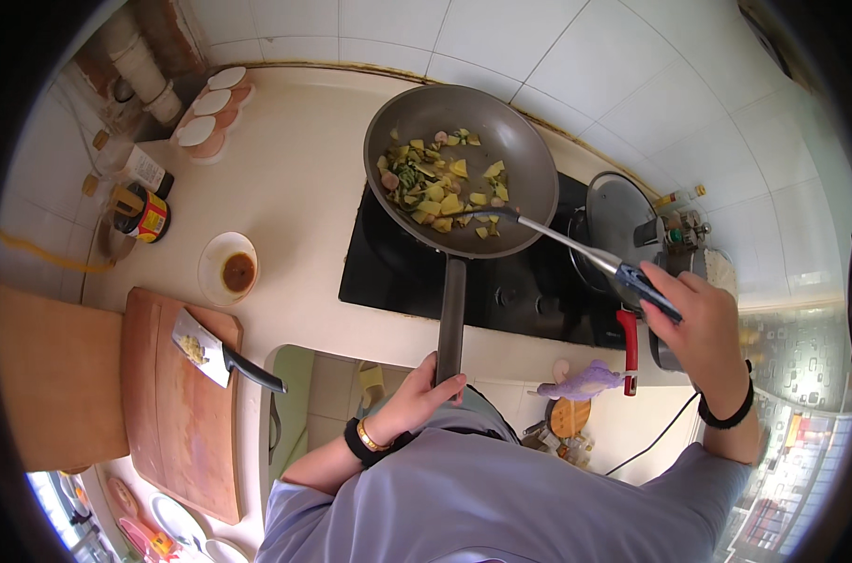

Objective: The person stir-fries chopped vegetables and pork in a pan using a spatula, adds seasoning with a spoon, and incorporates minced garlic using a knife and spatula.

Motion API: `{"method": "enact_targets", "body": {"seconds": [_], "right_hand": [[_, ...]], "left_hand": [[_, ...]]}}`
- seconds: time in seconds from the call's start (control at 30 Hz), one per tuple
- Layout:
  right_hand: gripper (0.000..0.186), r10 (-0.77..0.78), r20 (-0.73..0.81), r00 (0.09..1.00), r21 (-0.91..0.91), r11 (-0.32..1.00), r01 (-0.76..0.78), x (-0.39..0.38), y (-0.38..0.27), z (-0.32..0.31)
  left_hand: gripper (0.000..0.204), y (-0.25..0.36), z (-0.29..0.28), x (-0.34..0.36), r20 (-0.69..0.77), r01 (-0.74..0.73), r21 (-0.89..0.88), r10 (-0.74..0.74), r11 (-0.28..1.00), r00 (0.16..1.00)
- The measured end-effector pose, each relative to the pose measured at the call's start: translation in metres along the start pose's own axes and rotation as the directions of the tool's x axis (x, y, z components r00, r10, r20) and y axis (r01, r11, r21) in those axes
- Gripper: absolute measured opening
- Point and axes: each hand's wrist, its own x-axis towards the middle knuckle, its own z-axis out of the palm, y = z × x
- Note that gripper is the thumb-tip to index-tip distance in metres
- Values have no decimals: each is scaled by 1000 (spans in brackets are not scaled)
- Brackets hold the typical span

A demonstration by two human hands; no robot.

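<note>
- Over the black cooktop [388,272], toward its left part: grey pan [520,178], open side up; cannot tell whether it rests flat or is slightly raised.
- Pan handle [453,314]: long axis runs from the near rim straight back toward the person's body.
- Left hand [415,399]: grip closed round the end of the pan handle.
- Right hand [693,324]: grip clamped on the dark handle of a spatula [571,243].
- Spatula: long axis slants across the pan's right rim; tip points left and slightly away from the person, reaching the food; handle end lies right and nearer.
- Pan contents: yellow chunks, dark green pieces and a few pinkish bits [435,192], gathered mostly left and near side.
- White bowl [213,286] on the worktop [295,188], left of the cooktop: brown liquid at the bottom.
- Cutting board [177,422], nearer the person: knife [221,361] on it, blade pointing left and away, pale chopped bits on the blade.
- Glass-lidded pot [614,206], right of the pan: contents unclear.
</note>
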Motion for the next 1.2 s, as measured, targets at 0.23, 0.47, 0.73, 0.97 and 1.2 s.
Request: {"method": "enact_targets", "body": {"seconds": [0.23,0.47,0.73,0.97,1.2], "right_hand": [[41,-14,-29,999,-96,995,11,9,-7,56],[45,130,-185,974,146,984,-104,17,21,62],[43,59,-101,993,293,956,-27,48,50,107],[43,199,-2,980,351,918,-185,-15,93,54],[43,118,-72,990,256,962,-96,0,66,85]], "left_hand": [[16,1,1,2,19,7,-12,-7,1000,1000],[15,0,2,0,-23,22,-12,-22,1000,999],[15,4,8,-1,-51,-15,-4,15,1000,999],[16,1,13,-4,-119,-13,-3,13,1000,993],[18,1,16,-2,-170,-2,3,3,1000,985]]}}
